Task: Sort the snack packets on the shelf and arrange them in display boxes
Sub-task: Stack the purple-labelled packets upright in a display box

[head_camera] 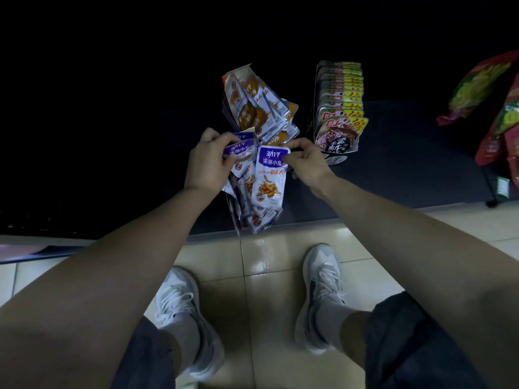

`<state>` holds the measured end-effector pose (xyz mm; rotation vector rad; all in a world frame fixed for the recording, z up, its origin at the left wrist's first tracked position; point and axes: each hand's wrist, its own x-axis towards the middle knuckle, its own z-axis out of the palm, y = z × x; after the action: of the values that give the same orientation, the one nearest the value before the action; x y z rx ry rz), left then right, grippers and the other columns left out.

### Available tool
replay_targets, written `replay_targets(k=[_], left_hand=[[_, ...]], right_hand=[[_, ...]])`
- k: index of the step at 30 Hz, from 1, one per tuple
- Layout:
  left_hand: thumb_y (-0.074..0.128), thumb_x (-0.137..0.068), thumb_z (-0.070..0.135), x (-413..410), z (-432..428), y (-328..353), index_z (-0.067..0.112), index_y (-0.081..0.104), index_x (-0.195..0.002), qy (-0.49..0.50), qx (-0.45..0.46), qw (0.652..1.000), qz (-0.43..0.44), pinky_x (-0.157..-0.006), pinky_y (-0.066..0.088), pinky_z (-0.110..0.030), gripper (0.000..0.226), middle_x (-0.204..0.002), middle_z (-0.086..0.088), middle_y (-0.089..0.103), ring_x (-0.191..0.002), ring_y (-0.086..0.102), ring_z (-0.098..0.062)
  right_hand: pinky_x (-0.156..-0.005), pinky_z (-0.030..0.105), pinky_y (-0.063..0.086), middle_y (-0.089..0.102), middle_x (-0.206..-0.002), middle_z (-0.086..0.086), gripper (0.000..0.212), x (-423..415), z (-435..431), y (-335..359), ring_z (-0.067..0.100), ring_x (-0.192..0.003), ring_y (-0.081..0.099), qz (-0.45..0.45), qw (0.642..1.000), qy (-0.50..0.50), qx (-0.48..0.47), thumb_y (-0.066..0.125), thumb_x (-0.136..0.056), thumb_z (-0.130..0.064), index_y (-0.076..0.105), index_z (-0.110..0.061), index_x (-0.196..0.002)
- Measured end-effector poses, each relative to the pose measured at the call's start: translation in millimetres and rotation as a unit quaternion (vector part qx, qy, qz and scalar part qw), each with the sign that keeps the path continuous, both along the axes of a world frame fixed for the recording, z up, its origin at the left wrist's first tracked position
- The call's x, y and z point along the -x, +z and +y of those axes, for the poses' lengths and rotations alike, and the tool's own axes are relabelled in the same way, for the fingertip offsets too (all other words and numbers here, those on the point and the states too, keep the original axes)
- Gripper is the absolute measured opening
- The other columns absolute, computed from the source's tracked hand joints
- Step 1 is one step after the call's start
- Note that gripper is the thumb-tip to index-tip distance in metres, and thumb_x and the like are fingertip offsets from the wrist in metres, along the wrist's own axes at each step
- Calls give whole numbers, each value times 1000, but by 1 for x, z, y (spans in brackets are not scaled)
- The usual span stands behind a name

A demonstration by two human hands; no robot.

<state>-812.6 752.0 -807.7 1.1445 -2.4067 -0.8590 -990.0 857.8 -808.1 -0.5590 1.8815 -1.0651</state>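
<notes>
My right hand pinches the top edge of a purple-and-white fish snack packet, which hangs upright over a loose heap of purple packets at the shelf's front edge. My left hand grips a small bunch of purple packets by their tops. Behind them lies a jumble of orange-and-white packets in a display box, partly in shadow. To the right, a display box holds a neat upright row of grey packets with yellow corners.
Large red and yellow snack bags lie at the far right of the dark shelf. The shelf's left part is in darkness. Pale floor tiles and my two white shoes are below the shelf edge.
</notes>
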Motion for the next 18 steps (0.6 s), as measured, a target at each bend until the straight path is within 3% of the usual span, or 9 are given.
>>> replay_targets(k=[2, 7, 12, 16, 18], left_hand=[[63, -88, 7, 1, -1, 2, 8, 63, -114, 10, -10, 1000, 7, -75, 47, -25, 26, -111, -11, 52, -83, 60, -20], [65, -85, 5, 4, -2, 3, 7, 65, -108, 42, -21, 999, 13, -68, 40, -19, 23, -108, -12, 56, -78, 57, -16], [64, -85, 4, 7, 0, 3, 8, 63, -105, 56, -46, 997, 36, -68, 44, -21, 21, -111, -11, 57, -79, 63, -17], [62, -88, 8, 5, -2, 4, 10, 61, -106, 52, -58, 995, 58, -65, 46, -20, 19, -112, -8, 58, -79, 65, -16], [58, -90, 12, 4, -1, 5, 11, 60, -107, 57, -54, 995, 57, -61, 42, -11, 18, -110, -5, 58, -75, 61, -11]], right_hand=[[-47, 19, 40, 65, -78, 3, 11, 1, 2, -1, 9, -61, 57, -9, 1000, 20, -8, 58, -92, -3, 56, -14, -92], [-51, 18, 49, 67, -68, -1, 18, 9, 3, 7, 4, -59, 64, -35, 999, 11, 37, 57, -92, 1, 51, -13, -80], [-58, 20, 55, 67, -85, 10, 18, 6, 5, 11, 17, -86, 68, -62, 993, 15, 103, 63, -89, 0, 50, -11, -82], [-73, 39, 55, 63, -81, 14, 23, 3, -10, 18, 29, -84, 62, 7, 986, 34, 165, 69, -83, 2, 53, -13, -75], [-74, 38, 52, 62, -77, 7, 26, 0, -15, 19, 26, -78, 59, 57, 983, 60, 165, 72, -81, 1, 54, -15, -70]])
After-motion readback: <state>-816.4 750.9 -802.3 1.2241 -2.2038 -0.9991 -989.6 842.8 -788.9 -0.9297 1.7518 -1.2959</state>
